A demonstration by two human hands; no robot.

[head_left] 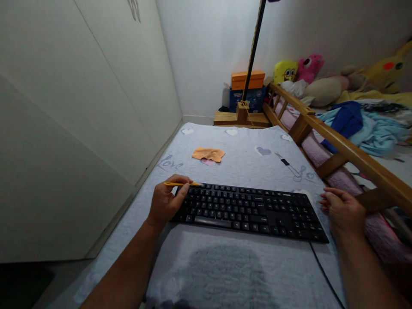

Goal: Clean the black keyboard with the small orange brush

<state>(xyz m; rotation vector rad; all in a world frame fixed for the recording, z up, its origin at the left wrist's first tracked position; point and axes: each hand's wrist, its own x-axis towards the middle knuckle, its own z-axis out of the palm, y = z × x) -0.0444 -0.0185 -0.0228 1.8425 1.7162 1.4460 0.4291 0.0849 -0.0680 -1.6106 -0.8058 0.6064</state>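
Observation:
A black keyboard [251, 210] lies across a pale blue quilted mat [244, 146] in front of me. My left hand [167, 199] rests at the keyboard's left end, fingers closed on a thin yellow brush-like tool [180, 184] whose tip reaches the top left keys. My right hand [343, 210] sits at the keyboard's right end with fingers curled against the edge; nothing shows in it.
An orange cloth [208, 153] lies farther back on the mat, and a small black-handled tool [286, 163] lies to the right. A wooden bed rail [341, 137] runs along the right, with plush toys and clothes behind. White cupboard doors [80, 111] line the left. The keyboard cable [325, 274] trails toward me.

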